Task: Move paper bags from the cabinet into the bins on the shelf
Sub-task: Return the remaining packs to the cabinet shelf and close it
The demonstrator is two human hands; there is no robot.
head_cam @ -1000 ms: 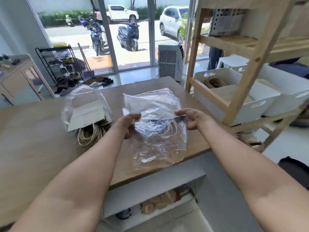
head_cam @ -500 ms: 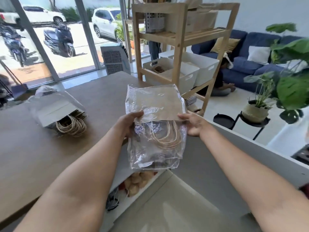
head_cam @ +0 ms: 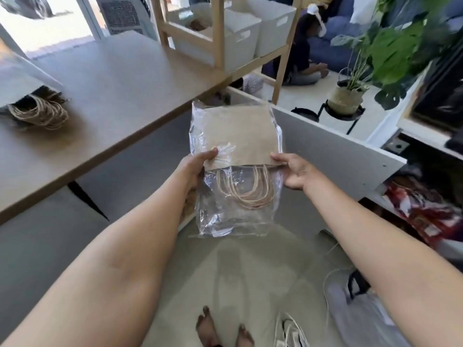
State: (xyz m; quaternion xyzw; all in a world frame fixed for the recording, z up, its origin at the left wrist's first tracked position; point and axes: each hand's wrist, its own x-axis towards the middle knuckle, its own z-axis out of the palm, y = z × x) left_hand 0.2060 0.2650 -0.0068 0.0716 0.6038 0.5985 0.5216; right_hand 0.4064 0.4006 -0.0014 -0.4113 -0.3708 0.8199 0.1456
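Note:
I hold a pack of brown paper bags (head_cam: 238, 136) with twine handles, wrapped in clear plastic, out in front of me above the floor. My left hand (head_cam: 195, 169) grips its left edge and my right hand (head_cam: 295, 171) grips its right edge. Two white bins (head_cam: 240, 38) sit side by side on the lower board of the wooden shelf (head_cam: 220, 31), beyond the pack. A second pack of bags (head_cam: 32, 96) in plastic lies on the brown table (head_cam: 120, 78) at the left.
An open white cabinet door (head_cam: 333, 149) stands just right of the pack, with red packaging (head_cam: 421, 204) inside the cabinet. A potted plant (head_cam: 350, 96) on a black stand and a seated person (head_cam: 300, 61) lie beyond. Plastic and cord litter the floor at lower right.
The view has swung right and down, away from the table. The pack, held in both hands, has left the table's edge and now hangs over the floor nearer the shelf.

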